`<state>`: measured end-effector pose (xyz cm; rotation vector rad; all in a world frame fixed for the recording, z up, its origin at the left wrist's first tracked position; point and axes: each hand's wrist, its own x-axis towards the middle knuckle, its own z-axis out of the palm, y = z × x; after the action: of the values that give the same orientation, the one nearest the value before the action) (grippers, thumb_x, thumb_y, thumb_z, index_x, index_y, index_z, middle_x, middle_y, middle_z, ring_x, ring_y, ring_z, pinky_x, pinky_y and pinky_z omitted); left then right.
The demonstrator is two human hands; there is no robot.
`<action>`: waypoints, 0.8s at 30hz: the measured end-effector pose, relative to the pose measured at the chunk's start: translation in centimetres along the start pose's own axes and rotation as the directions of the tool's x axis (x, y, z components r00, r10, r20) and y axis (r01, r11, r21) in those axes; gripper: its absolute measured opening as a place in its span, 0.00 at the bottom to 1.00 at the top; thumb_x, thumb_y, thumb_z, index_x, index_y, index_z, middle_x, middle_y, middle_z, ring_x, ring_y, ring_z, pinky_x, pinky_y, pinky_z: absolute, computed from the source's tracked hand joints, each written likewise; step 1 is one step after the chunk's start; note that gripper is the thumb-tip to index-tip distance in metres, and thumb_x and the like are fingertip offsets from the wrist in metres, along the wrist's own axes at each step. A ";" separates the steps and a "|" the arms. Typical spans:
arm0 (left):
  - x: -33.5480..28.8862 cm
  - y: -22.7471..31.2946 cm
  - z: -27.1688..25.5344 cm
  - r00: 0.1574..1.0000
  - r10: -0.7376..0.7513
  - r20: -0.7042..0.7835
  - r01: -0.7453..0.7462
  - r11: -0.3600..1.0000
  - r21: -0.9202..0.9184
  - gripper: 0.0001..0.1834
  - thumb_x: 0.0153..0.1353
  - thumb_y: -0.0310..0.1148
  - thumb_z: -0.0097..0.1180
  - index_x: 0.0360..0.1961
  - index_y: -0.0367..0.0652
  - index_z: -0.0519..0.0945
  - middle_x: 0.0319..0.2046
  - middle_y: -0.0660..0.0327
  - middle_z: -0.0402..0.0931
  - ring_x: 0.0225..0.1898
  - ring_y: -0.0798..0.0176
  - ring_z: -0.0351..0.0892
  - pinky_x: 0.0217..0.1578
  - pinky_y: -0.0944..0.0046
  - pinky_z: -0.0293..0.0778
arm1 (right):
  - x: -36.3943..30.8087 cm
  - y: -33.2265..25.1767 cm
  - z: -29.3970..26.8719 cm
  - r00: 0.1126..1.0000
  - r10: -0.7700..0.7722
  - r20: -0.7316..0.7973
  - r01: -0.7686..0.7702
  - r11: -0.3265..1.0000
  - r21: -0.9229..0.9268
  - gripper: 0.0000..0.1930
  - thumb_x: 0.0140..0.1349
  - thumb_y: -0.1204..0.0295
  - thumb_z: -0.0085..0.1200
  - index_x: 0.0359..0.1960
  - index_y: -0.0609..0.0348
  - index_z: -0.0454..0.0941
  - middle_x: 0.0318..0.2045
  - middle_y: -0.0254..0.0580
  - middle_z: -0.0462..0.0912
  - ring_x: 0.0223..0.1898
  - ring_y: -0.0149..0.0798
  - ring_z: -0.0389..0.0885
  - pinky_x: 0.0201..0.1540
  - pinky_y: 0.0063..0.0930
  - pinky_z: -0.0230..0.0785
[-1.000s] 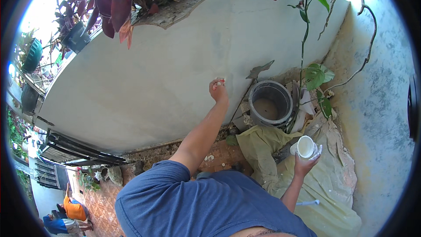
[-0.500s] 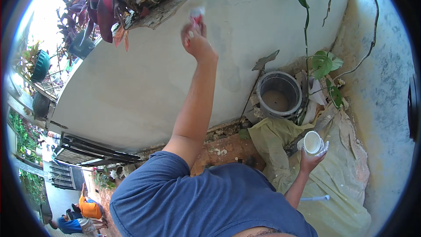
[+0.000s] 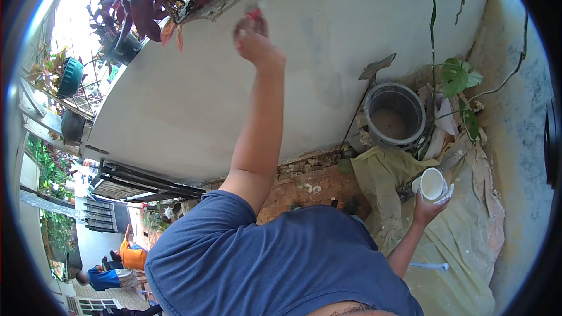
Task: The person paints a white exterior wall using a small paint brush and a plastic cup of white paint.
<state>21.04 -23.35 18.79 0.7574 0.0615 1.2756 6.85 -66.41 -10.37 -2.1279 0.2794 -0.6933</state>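
My left arm reaches up along the pale plastered wall (image 3: 211,99). At its end my left hand (image 3: 253,41) is closed around a paintbrush (image 3: 254,13); red shows above the fingers and the pale tip is smeared by motion close to the wall. Lower right, my right hand (image 3: 430,208) holds a white cup (image 3: 432,183) tilted so that its opening shows, with pale stuff inside. White smears coat the fingers of that hand. Whether the brush tip touches the wall I cannot tell.
A dark grey bucket (image 3: 396,90) with murky contents stands at the wall's foot. Beneath my right arm spreads a yellowish sheet (image 3: 451,246), with a white-handled tool (image 3: 430,266) on it. Purple-leaved plants (image 3: 134,6) overhang the wall's top. People (image 3: 120,269) are in the lower left distance.
The view has shifted, so the bucket and cup appear farther right. My left hand has moved slightly left along the wall with the paintbrush. My right hand still holds the cup.
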 end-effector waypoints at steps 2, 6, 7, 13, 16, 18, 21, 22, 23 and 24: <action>0.4 3.2 1.2 0.995 0.078 0.058 -0.076 0.996 -0.039 0.09 0.59 0.24 0.44 0.39 0.30 0.68 0.39 0.49 0.72 0.45 0.54 0.76 0.44 0.64 0.79 | 0.1 -0.4 0.4 1.000 -0.002 -0.012 0.002 1.000 0.027 0.53 0.33 0.73 0.71 0.65 0.58 0.53 0.59 0.47 0.65 0.61 0.50 0.62 0.64 0.42 0.52; 1.7 3.2 -1.2 0.994 0.106 -0.003 -0.106 0.992 -0.062 0.11 0.58 0.26 0.44 0.39 0.28 0.67 0.45 0.46 0.70 0.46 0.52 0.76 0.49 0.61 0.76 | -0.2 -1.0 1.2 0.999 0.016 0.051 -0.018 0.998 0.056 0.53 0.34 0.72 0.72 0.65 0.59 0.53 0.59 0.50 0.64 0.60 0.51 0.62 0.64 0.43 0.52; 1.4 2.5 -2.7 0.995 0.084 -0.048 -0.084 0.996 -0.002 0.11 0.58 0.27 0.44 0.39 0.28 0.67 0.45 0.46 0.70 0.46 0.52 0.76 0.49 0.62 0.76 | -0.3 -1.0 1.4 0.998 0.008 0.067 -0.014 0.996 0.086 0.53 0.34 0.71 0.72 0.65 0.59 0.53 0.58 0.51 0.64 0.60 0.52 0.62 0.63 0.43 0.53; -2.8 -1.1 -11.5 0.946 -0.074 -0.315 0.124 0.982 0.143 0.10 0.60 0.27 0.43 0.39 0.29 0.67 0.40 0.48 0.73 0.42 0.54 0.78 0.43 0.63 0.79 | -0.7 -1.6 1.8 0.996 -0.015 0.088 0.008 0.997 0.075 0.52 0.35 0.69 0.73 0.64 0.59 0.53 0.58 0.53 0.63 0.59 0.53 0.63 0.63 0.44 0.54; 0.2 0.4 -11.7 0.919 -0.052 -0.391 0.132 0.975 0.181 0.08 0.61 0.25 0.41 0.37 0.28 0.66 0.36 0.49 0.74 0.36 0.55 0.79 0.39 0.63 0.81 | -0.3 -2.0 1.7 0.995 0.002 0.098 -0.013 0.994 0.112 0.52 0.35 0.69 0.73 0.64 0.59 0.53 0.58 0.53 0.63 0.59 0.53 0.63 0.63 0.44 0.54; 3.2 3.3 -8.7 0.960 0.044 -0.277 0.001 0.988 0.158 0.10 0.61 0.26 0.41 0.37 0.28 0.67 0.36 0.51 0.74 0.36 0.57 0.77 0.40 0.64 0.80 | 0.0 -2.1 1.9 0.994 0.004 0.112 -0.020 0.989 0.144 0.53 0.34 0.69 0.73 0.64 0.60 0.53 0.58 0.54 0.63 0.60 0.53 0.62 0.63 0.44 0.54; 5.4 7.8 -3.3 0.982 0.178 -0.069 -0.177 0.984 0.021 0.12 0.60 0.27 0.41 0.37 0.26 0.69 0.37 0.51 0.73 0.39 0.56 0.76 0.45 0.62 0.78 | 0.3 -1.5 1.9 0.996 -0.009 0.092 0.001 0.996 0.086 0.53 0.33 0.69 0.73 0.64 0.60 0.53 0.58 0.54 0.63 0.60 0.53 0.61 0.63 0.44 0.54; 5.4 9.0 -2.3 0.981 0.180 -0.072 -0.179 0.984 0.019 0.12 0.60 0.27 0.41 0.37 0.26 0.69 0.37 0.51 0.73 0.39 0.56 0.76 0.45 0.62 0.78 | 0.3 -1.5 2.0 0.996 -0.016 0.091 0.005 0.993 0.118 0.53 0.33 0.69 0.73 0.64 0.60 0.54 0.58 0.54 0.63 0.60 0.53 0.61 0.63 0.44 0.53; 5.3 10.0 -1.6 0.986 0.155 -0.068 -0.155 0.988 -0.001 0.12 0.59 0.27 0.41 0.37 0.26 0.69 0.37 0.51 0.73 0.40 0.56 0.76 0.45 0.62 0.78 | 0.3 -1.5 2.1 0.996 -0.023 0.090 0.009 0.989 0.150 0.53 0.33 0.69 0.72 0.64 0.60 0.54 0.58 0.54 0.63 0.61 0.54 0.60 0.63 0.44 0.53; 5.2 10.6 -1.3 0.989 0.133 -0.064 -0.134 0.991 -0.019 0.12 0.59 0.27 0.42 0.37 0.25 0.69 0.38 0.50 0.73 0.41 0.55 0.77 0.46 0.61 0.77 | 0.4 -1.6 2.1 0.996 -0.027 0.091 0.013 0.988 0.152 0.53 0.33 0.69 0.72 0.64 0.60 0.54 0.58 0.54 0.63 0.61 0.54 0.60 0.63 0.44 0.53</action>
<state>13.24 -17.23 25.39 0.7106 0.0474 1.4253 8.26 -64.21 -9.98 -2.0136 0.1501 -0.6063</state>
